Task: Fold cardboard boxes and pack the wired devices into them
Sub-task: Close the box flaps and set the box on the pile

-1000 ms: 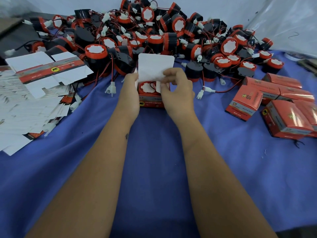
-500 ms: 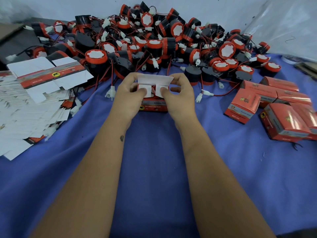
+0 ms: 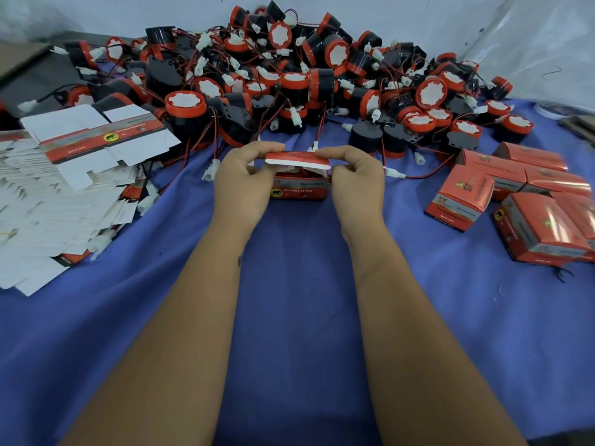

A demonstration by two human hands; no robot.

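Blue-clothed surface: device pile behind the box; both hands pinching its lid, now folded nearly shut.

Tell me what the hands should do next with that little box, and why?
Probably press the top flap down and tuck it in. Both the left hand and right hand pinch it, bent over the red box, but a gap shows beneath it.

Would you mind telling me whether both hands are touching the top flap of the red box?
Touching. The head view shows the left hand and right hand pinching the top flap at its two ends.
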